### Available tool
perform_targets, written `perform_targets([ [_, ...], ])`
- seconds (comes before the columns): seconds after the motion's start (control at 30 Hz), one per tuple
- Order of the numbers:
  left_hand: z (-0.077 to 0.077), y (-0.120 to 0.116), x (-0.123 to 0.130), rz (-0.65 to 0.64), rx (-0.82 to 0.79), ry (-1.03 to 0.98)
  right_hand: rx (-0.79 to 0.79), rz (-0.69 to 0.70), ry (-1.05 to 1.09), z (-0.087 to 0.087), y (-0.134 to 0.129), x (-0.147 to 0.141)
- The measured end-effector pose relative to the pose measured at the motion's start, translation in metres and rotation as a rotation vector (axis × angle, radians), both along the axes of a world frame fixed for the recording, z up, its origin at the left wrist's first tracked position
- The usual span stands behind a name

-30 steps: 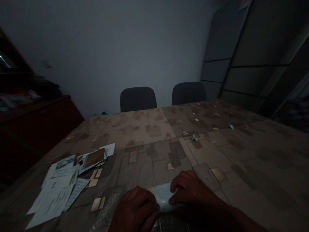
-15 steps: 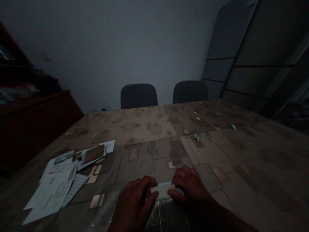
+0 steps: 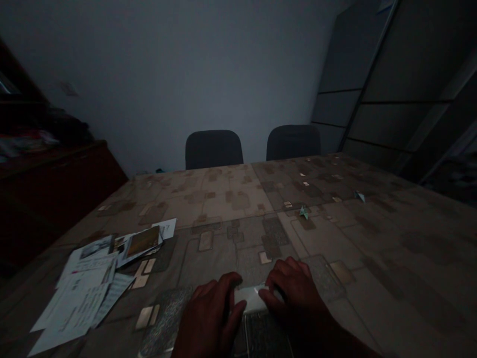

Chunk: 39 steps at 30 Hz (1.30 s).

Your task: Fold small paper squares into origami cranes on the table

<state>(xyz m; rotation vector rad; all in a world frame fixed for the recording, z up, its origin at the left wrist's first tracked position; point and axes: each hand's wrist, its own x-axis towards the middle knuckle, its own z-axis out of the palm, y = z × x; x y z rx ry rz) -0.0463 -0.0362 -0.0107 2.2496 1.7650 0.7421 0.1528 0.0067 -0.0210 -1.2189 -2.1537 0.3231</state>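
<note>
A small pale piece of paper (image 3: 252, 300), which looks folded, lies between my two hands close to the table's near side. My left hand (image 3: 214, 311) pinches its left end, thumb in front and fingers curled behind. At the right end, my right hand (image 3: 292, 293) grips it the same way, with the thumb lying on the near face. The fingers partly hide both ends of the paper. Beyond the hands, a small green folded-paper figure (image 3: 304, 213) stands on the patterned tablecloth (image 3: 223, 248). Farther right sits a second little folded-paper piece (image 3: 359, 196).
Printed sheets and pictures (image 3: 74, 293) lie in a loose pile on the left of the table. Two dark chairs (image 3: 214, 148) stand at the far edge. A reddish-brown cabinet (image 3: 63, 184) is at the left, and a tall panelled wardrobe (image 3: 395, 109) at the right. The light is dim.
The paper's near face now looks taller and catches a bright glint. Both hands stay at its ends with slightly shifted fingers. The view has moved a little.
</note>
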Motion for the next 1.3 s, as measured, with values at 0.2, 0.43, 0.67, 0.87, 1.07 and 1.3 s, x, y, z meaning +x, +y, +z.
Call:
perform_targets([
  [0.2,0.003,0.000,0.002,0.019,0.003,-0.003,0.038,0.011,0.005,0.004,-0.001,0.001],
  [0.43,0.010,0.003,0.003,0.009,-0.058,0.029,-0.005,0.025,-0.033,0.008,0.002,0.001],
  [0.67,0.010,0.002,0.008,0.061,-0.041,0.043,0.021,0.021,-0.050,0.009,0.001,0.000],
  [0.87,0.015,0.002,0.009,0.075,-0.068,0.062,0.056,0.017,-0.034,0.009,0.002,0.000],
  [1.07,0.018,0.003,0.010,0.071,-0.104,0.051,0.081,-0.015,-0.036,0.003,0.003,-0.003],
  [1.3,0.017,0.003,0.011,0.072,-0.106,0.068,0.014,0.000,-0.069,0.006,0.005,-0.002],
])
